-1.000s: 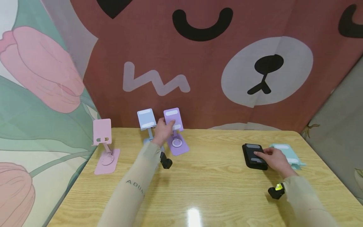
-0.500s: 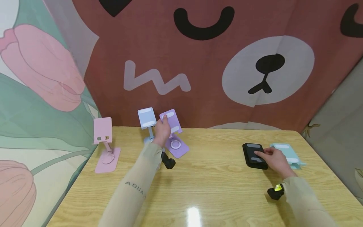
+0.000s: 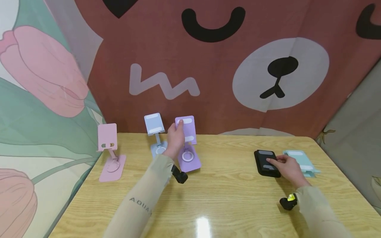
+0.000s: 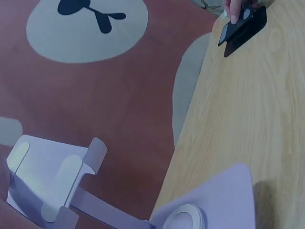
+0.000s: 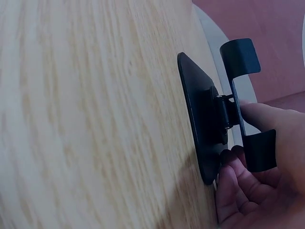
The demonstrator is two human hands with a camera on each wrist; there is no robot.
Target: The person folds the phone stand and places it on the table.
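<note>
In the head view my left hand (image 3: 175,138) grips the left edge of a purple phone stand (image 3: 190,129), thumb lying over the front of its raised cradle. Seen from the left wrist, the stand's arm slopes from the cradle (image 4: 45,179) down to a flat base with a round ring (image 4: 183,218). On the right, my right hand (image 3: 290,168) holds a black phone stand (image 3: 264,159) by its right side, thumb on its top plate. The right wrist view shows the black stand's base plate (image 5: 195,114) and its hinged cradle close together, with fingers between them at one end.
A blue phone stand (image 3: 154,124) stands just left of the left hand. Further left is a pink phone stand (image 3: 107,135). A mint phone stand (image 3: 300,159), folded low, lies behind the right hand. The wooden table (image 3: 226,191) meets a printed cloth (image 3: 214,99) at its back.
The left hand has swung the purple stand first leftward, then back to the right and slightly nearer. Its thumb has moved higher on the cradle. The right hand and black stand stay put.
</note>
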